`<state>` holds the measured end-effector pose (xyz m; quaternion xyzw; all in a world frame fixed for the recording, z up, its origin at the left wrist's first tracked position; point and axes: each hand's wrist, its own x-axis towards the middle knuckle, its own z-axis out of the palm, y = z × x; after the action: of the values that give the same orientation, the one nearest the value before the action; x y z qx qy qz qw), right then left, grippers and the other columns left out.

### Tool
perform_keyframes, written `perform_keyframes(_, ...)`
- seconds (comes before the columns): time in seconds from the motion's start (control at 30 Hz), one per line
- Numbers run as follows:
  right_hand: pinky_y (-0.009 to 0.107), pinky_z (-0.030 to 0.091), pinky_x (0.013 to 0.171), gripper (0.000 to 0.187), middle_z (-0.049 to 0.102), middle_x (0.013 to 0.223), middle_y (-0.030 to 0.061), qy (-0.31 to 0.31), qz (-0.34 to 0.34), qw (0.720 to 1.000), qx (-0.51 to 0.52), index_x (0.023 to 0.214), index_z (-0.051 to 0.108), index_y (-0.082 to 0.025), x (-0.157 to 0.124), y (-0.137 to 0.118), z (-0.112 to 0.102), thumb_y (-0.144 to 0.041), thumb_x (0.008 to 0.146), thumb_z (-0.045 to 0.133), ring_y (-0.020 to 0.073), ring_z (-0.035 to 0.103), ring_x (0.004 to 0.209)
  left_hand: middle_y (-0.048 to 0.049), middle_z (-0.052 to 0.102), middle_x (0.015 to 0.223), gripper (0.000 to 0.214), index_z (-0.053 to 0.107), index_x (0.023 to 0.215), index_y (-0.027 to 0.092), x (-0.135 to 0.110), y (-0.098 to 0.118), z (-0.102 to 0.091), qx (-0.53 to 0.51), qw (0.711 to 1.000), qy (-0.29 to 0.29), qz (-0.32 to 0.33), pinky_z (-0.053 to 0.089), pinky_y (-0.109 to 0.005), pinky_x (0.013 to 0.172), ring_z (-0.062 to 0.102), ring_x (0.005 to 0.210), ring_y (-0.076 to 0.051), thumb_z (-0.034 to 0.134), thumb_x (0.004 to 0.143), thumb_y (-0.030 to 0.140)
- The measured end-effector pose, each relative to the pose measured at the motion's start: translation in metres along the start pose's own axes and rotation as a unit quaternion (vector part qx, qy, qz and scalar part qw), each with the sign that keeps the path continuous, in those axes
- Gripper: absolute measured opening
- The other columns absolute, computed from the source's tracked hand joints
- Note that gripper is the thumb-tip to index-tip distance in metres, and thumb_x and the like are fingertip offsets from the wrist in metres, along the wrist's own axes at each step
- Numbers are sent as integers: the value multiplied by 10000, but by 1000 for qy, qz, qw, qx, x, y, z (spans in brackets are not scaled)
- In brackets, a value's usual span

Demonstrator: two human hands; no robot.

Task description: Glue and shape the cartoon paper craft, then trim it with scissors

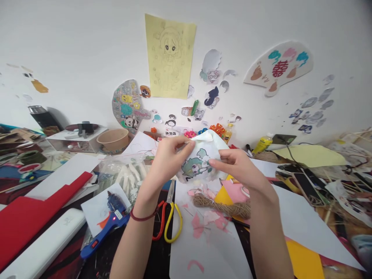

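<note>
Left hand (171, 155): thumb and fingers pinched on the upper left edge of the pony piece; a dark red bracelet (142, 217) circles the wrist.
Right hand (236, 162): thumb and fingertips gripping the right edge of the same piece.
Pony piece (199, 166): pale, showing a green-haired cartoon pony, held up between both hands above the worktable.
Beneath the hands: a twine skein (222, 206) lies across a white paper sheet (210, 257), with pink paper scraps (200, 223) just in front of it.
Scissors (170, 199): one red handle loop, one yellow, beside the sheet's left edge, blades pointing away from the person.
Glue gun (108, 229): blue, red light lit, left of the scissors, its nozzle over a small white paper.
Farther left: a long white case (46, 244) next to a red sheet (31, 221); a tan bowl (112, 140) stands behind.
Wall: a yellow pencil drawing (171, 58) and, to its right, a fan-shaped cutout (280, 69).
</note>
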<state>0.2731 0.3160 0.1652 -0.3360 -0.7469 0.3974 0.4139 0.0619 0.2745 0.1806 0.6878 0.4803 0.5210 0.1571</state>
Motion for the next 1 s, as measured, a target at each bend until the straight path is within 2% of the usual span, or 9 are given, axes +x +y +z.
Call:
perform_keyframes(0.1, 247, 311, 459, 486, 451, 552, -43, -82, 40, 996, 7, 569, 510, -200, 5, 7, -2, -561, 771, 765, 100, 403, 510, 13, 493, 606, 357, 567, 601, 176, 1, -6, 2, 16, 998, -56, 24, 301, -283, 576, 388, 616, -125, 524, 919, 333)
perform_keyframes(0.23, 235, 216, 437, 570, 309, 531, -79, -68, 37, 997, 12, 536, 380, -208, 6, 15, 0, -532, 749, 798, 66, 275, 482, 11, 504, 609, 368, 587, 593, 169, 2, -13, 5, 24, 997, -68, 29, 298, -281, 567, 393, 602, -116, 543, 917, 336)
perform_keyframes(0.37, 256, 419, 494, 379, 555, 626, -25, -51, 34, 997, 54, 654, 604, -193, 4, 12, 6, -489, 722, 832, 129, 520, 569, -8, 623, 671, 285, 700, 745, 157, 3, -16, 3, -74, 995, -61, -42, 362, -257, 556, 513, 614, -118, 625, 889, 392)
perform_keyframes(0.47, 308, 528, 602, 275, 670, 743, 17, -2, 13, 997, 79, 806, 711, -186, 2, 7, 12, -437, 760, 815, 185, 629, 688, -64, 728, 906, 284, 733, 982, 157, 2, -14, -2, -187, 978, -43, -80, 456, -238, 599, 625, 729, -139, 744, 810, 383)
perform_keyframes(0.57, 328, 549, 658, 200, 703, 786, 23, 85, -42, 992, 79, 847, 741, -197, 2, 5, 19, -373, 779, 807, 197, 650, 725, -88, 700, 1130, 510, 672, 1171, 193, 0, -12, -6, -235, 969, 13, -82, 487, -238, 575, 638, 723, -132, 841, 701, 294)
perform_keyframes(0.67, 334, 558, 683, 174, 725, 832, 30, 132, -76, 983, 99, 871, 753, -209, 2, 6, 24, -337, 772, 816, 206, 664, 772, -94, 647, 1189, 768, 532, 1326, 236, -3, -12, -7, -261, 961, 33, -82, 539, -276, 638, 665, 826, -177, 872, 638, 215)
perform_keyframes(0.73, 330, 560, 664, 194, 730, 834, 36, 130, -71, 983, 112, 872, 758, -204, 2, 8, 27, -333, 749, 834, 206, 665, 768, -92, 628, 1170, 825, 466, 1364, 250, -4, -13, -6, -259, 963, 30, -65, 557, -311, 720, 660, 935, -215, 868, 644, 204)
perform_keyframes(0.83, 299, 533, 584, 200, 709, 757, 27, 133, -58, 984, 107, 807, 754, -189, 4, 10, 27, -339, 722, 854, 179, 631, 683, -88, 615, 1169, 827, 426, 1380, 270, -5, -12, -4, -219, 975, 9, -42, 552, -340, 760, 646, 963, -232, 854, 673, 219)
perform_keyframes(1.0, 279, 499, 568, 125, 665, 705, -1, 135, -86, 981, 113, 779, 770, -208, 6, 13, 26, -322, 771, 819, 153, 591, 648, -96, 489, 1435, 732, 466, 1315, 279, -5, -6, -2, -135, 991, 5, 11, 506, -397, 963, 502, 1303, -319, 835, 685, 225)
